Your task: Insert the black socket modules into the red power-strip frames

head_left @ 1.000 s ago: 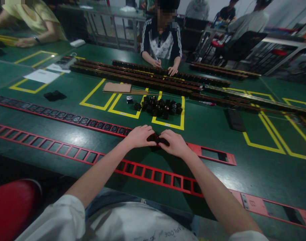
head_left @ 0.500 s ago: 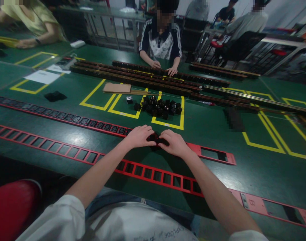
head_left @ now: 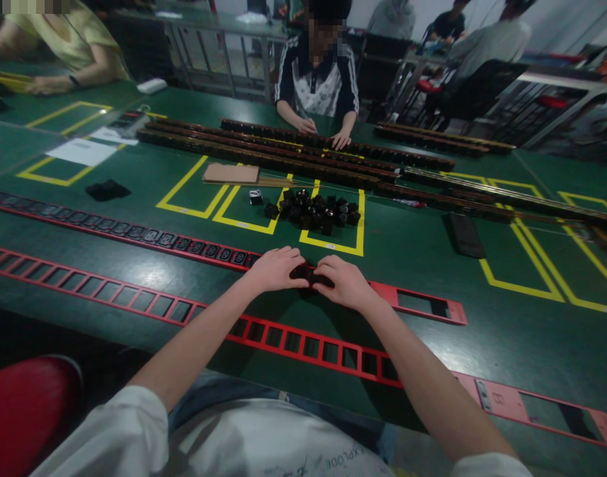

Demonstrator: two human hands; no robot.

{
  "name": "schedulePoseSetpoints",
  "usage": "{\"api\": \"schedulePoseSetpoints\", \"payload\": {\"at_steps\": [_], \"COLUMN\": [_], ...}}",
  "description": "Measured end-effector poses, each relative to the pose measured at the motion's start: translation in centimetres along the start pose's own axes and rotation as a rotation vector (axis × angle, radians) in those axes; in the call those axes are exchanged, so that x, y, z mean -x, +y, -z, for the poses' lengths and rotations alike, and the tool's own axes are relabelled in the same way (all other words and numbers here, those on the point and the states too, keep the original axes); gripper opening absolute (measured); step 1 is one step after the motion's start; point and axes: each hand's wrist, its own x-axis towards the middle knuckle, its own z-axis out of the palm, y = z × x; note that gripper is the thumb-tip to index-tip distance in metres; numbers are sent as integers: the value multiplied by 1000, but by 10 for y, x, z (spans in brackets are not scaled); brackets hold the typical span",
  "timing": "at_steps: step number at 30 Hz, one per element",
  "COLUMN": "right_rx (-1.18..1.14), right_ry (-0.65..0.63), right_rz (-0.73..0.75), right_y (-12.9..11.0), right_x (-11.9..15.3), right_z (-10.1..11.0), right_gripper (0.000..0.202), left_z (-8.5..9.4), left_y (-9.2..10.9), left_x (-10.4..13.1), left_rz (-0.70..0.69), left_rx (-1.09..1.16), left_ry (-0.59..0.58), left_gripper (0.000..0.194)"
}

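Observation:
In the head view, a long red frame strip [head_left: 383,289] lies across the table, and black socket modules [head_left: 211,250] fill many of its slots to the left. My left hand [head_left: 278,268] is closed at the strip, thumb and fingers on a black piece that looks like one of these modules [head_left: 299,271]. Just to its right, my right hand [head_left: 344,281] curls over the same strip, its fingers closed on another black piece [head_left: 324,278]. My fingers partly hide both pieces and the slots beneath. Nearer to me lies a second red frame strip [head_left: 303,344] with open slots.
Beyond my hands sits a pile of black modules [head_left: 316,211], with a cardboard piece [head_left: 231,173] to its left. Long dark strips [head_left: 264,149] cross the table further back. A phone-like black object [head_left: 464,235] lies at right. A co-worker [head_left: 316,79] sits opposite.
My hands stay at the same spot on the strip, with only slight finger movement. The whole view has shifted very slightly.

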Motion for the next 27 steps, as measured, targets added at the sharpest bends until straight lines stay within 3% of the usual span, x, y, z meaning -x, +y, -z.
{"api": "schedulePoseSetpoints", "payload": {"at_steps": [12, 27], "right_rx": [-34, -16], "right_ry": [20, 22], "right_rz": [-27, -15], "right_y": [3, 3], "right_x": [1, 1], "right_z": [3, 1], "right_gripper": [1, 17], "left_z": [1, 0], "left_y": [1, 1], "left_x": [0, 0], "left_rz": [2, -9], "left_rx": [3, -6], "left_ry": [-8, -4], "left_gripper": [49, 50]}}
